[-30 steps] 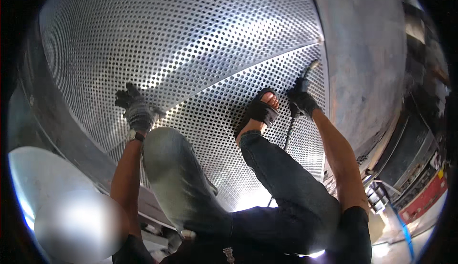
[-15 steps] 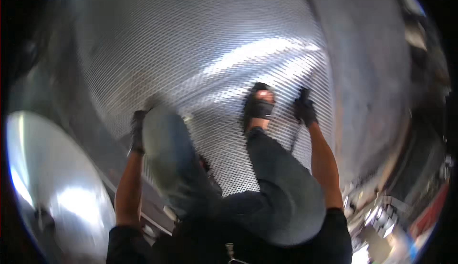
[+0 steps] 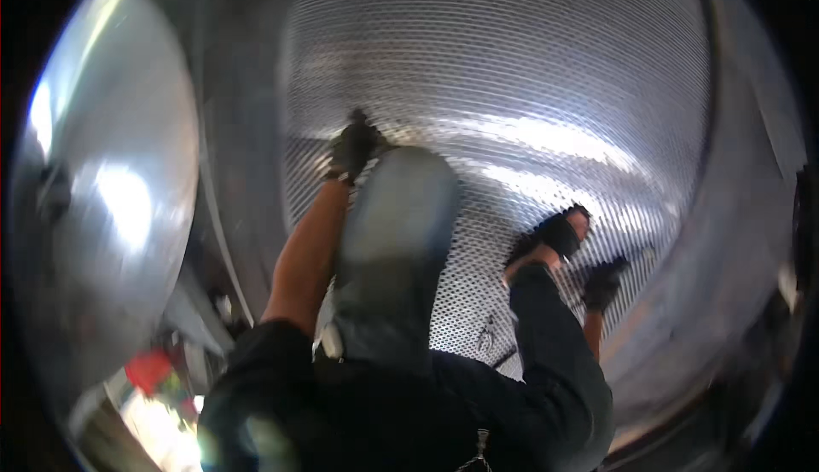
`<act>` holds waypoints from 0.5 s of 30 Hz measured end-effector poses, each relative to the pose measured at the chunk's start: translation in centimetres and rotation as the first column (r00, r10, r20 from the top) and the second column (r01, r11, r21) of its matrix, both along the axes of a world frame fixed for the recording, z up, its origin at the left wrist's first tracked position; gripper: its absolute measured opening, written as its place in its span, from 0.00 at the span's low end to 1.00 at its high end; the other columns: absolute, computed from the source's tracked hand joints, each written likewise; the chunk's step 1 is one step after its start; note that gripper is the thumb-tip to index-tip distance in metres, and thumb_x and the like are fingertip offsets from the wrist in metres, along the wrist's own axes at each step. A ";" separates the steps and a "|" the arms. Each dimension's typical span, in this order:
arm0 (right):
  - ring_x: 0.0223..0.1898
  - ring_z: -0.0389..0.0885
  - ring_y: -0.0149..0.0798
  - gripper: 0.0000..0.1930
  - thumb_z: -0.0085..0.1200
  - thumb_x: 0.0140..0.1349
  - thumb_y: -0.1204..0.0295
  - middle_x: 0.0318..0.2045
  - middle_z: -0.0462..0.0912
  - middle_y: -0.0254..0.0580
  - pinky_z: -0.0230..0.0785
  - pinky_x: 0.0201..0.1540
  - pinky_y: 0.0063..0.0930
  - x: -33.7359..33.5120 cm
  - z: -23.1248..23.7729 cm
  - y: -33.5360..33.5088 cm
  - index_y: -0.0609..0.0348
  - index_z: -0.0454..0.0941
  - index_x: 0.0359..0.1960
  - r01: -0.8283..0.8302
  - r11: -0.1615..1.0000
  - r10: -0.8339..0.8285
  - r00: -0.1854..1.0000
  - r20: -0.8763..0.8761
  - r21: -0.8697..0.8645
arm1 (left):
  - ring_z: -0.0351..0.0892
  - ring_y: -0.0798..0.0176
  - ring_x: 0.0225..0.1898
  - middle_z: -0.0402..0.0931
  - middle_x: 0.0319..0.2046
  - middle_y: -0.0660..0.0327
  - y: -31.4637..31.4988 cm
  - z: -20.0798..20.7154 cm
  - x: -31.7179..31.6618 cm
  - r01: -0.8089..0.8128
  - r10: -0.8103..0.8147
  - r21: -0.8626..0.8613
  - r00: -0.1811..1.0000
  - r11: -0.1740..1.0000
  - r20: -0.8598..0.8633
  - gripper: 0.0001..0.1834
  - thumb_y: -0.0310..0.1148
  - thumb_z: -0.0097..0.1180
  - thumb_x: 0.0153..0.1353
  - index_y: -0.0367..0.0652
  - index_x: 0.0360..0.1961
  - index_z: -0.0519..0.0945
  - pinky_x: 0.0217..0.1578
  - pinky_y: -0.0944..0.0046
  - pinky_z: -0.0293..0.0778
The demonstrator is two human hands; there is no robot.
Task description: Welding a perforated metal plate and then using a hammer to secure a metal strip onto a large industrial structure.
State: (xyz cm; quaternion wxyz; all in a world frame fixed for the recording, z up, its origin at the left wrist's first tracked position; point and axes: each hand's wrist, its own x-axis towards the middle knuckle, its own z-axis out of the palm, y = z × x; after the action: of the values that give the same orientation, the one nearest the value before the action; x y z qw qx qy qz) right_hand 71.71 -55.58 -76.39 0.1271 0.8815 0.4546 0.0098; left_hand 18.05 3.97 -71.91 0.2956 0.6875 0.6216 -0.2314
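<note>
A large curved sheet of perforated metal point(image 3: 512, 71) spreads beneath me. My left hand point(image 3: 354, 148), in a dark glove, is against the sheet beside my raised left knee. Its fingers are curled, and what they hold, if anything, does not show. My right hand point(image 3: 602, 286), also gloved, is low over the sheet at the right, just beyond my sandalled foot point(image 3: 559, 235). The fingers look closed, with a thin dark tip pointing out ahead that I cannot identify. A small tool resembling pliers point(image 3: 486, 334) lies on the sheet between my legs.
A big shiny metal disc point(image 3: 145, 242) stands at the left. A smooth grey metal wall point(image 3: 734, 216) curves round the right side of the sheet, and a dark panel point(image 3: 243, 131) borders its left. Red and bright items point(image 3: 149, 371) are at the lower left.
My view has swung, so the disc appears larger and higher. My left hand appears farther up the sheet; my right hand appears lower and farther right, beyond my foot.
</note>
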 end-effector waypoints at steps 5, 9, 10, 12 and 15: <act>0.41 0.85 0.52 0.36 0.61 0.67 0.54 0.48 0.87 0.53 0.76 0.44 0.49 -5.2 3.1 9.6 0.63 0.66 0.70 0.541 0.826 -0.417 0.775 -0.475 0.159 | 0.83 0.52 0.53 0.80 0.56 0.43 -0.3 -0.2 -8.9 0.164 -0.189 0.208 0.976 0.964 0.104 0.26 0.38 0.44 0.76 0.42 0.72 0.67 0.59 0.56 0.75; 0.38 0.85 0.37 0.33 0.74 0.52 0.45 0.37 0.87 0.43 0.78 0.41 0.39 -3.3 5.5 9.1 0.55 0.77 0.50 0.878 0.437 -0.577 0.441 -0.688 0.196 | 0.83 0.52 0.54 0.80 0.57 0.44 0.3 -1.9 -6.8 0.072 -0.104 0.164 0.976 0.984 0.192 0.27 0.39 0.45 0.76 0.42 0.72 0.68 0.59 0.55 0.75; 0.37 0.85 0.38 0.33 0.74 0.51 0.45 0.37 0.87 0.44 0.78 0.41 0.40 -1.8 6.4 8.3 0.55 0.77 0.49 0.890 0.451 -0.726 0.411 -0.552 0.070 | 0.82 0.52 0.54 0.80 0.57 0.45 0.4 -2.6 -6.4 0.038 -0.071 0.144 0.969 0.989 0.236 0.27 0.39 0.46 0.76 0.42 0.72 0.68 0.59 0.55 0.75; 0.38 0.86 0.45 0.38 0.72 0.50 0.40 0.38 0.87 0.49 0.79 0.43 0.45 -1.7 7.8 8.5 0.58 0.76 0.51 0.878 0.479 -0.766 0.415 -0.490 -0.006 | 0.82 0.52 0.54 0.80 0.57 0.46 0.0 -2.8 -7.7 -0.066 0.038 0.081 0.950 0.995 0.310 0.27 0.40 0.46 0.76 0.42 0.71 0.68 0.60 0.55 0.75; 0.42 0.86 0.49 0.41 0.71 0.49 0.40 0.42 0.86 0.53 0.78 0.46 0.47 -5.0 8.2 8.9 0.61 0.74 0.54 0.895 0.445 -0.747 0.352 -0.563 -0.031 | 0.82 0.53 0.54 0.80 0.57 0.47 1.6 -2.1 -10.3 -0.246 0.251 -0.067 0.874 0.967 0.416 0.27 0.41 0.47 0.76 0.42 0.71 0.69 0.60 0.54 0.75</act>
State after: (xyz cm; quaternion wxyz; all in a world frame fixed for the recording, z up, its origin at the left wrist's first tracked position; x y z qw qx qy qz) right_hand 66.71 -46.63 -68.17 -0.1355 0.9650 -0.0473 -0.2193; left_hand 7.74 5.58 -73.97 0.4543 0.6337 0.6248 -0.0415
